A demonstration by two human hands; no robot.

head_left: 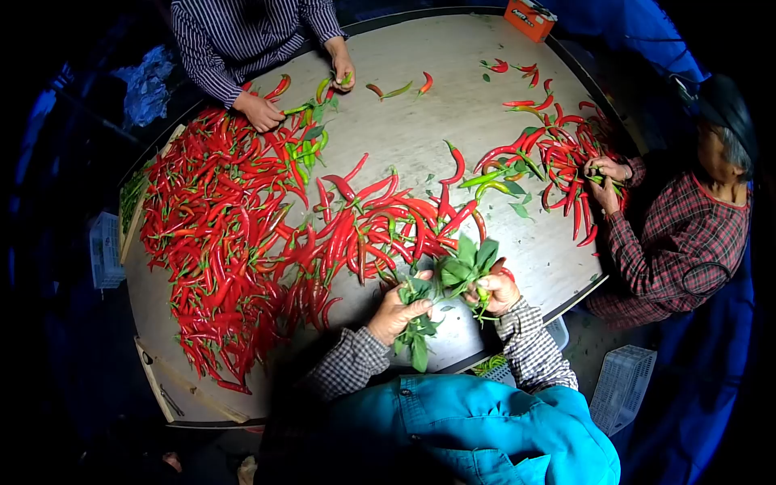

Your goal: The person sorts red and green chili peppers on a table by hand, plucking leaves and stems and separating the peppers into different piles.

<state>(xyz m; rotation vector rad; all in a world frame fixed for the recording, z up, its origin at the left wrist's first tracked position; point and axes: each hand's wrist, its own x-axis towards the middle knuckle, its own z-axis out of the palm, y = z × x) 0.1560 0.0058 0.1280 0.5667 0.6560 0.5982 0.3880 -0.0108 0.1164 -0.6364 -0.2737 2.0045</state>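
Note:
My left hand (396, 314) is closed around green pepper leaves (419, 349), which hang below its fingers. Just to the right, my right hand (499, 293) grips a leafy pepper sprig (462, 265); a bit of red pepper shows by its knuckles and thin green stems dangle beneath. Both hands are raised over the near edge of the table (477, 121). Directly beyond them lie loose red chili peppers (412, 217), some touching each other, with a few green ones among them. A large heap of red chilies (218, 218) covers the table's left side.
Across the table, a person in a striped shirt (234, 40) handles green peppers. A person in a plaid shirt (687, 234) works at a smaller pepper pile (566, 149) on the right. An orange box (529, 19) stands at the far edge; plastic crates (622, 388) are below.

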